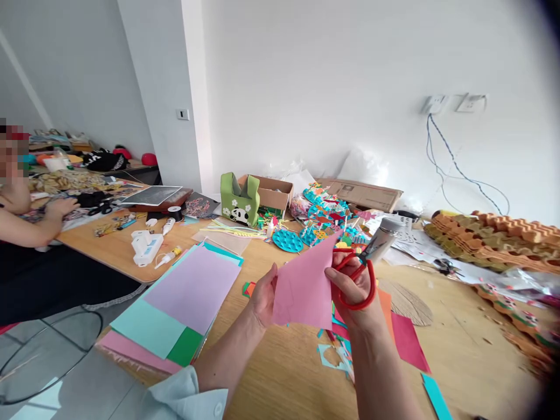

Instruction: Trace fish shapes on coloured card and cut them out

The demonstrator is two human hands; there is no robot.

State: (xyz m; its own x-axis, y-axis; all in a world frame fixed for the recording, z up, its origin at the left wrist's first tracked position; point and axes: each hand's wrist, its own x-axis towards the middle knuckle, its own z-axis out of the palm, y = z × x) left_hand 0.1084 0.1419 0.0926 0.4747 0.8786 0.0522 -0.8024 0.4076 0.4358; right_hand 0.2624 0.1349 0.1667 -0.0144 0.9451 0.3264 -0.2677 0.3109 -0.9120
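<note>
A sheet of pink paper [304, 286] is held up over the table between my two hands, with faint drawn lines on its lower left part. My left hand [263, 297] grips its left edge, the thumb in front. On the other side, my right hand [353, 286] pinches the right edge and also carries red-handled scissors [371, 291], whose blades point up and away from the paper. Beneath and behind my right hand lie paper scraps [335, 356] and a crimson sheet [410, 341]. What is behind the pink paper is partly hidden.
Stacked coloured paper [196, 286] lies at the left. Farther back stand a green panda bag [240, 201], a cardboard box [275, 192] and a steel flask [385, 236] near a heap of blue cutouts [324, 213]. Egg trays [494, 239] fill the right. Another person's hand [63, 207] rests at far left.
</note>
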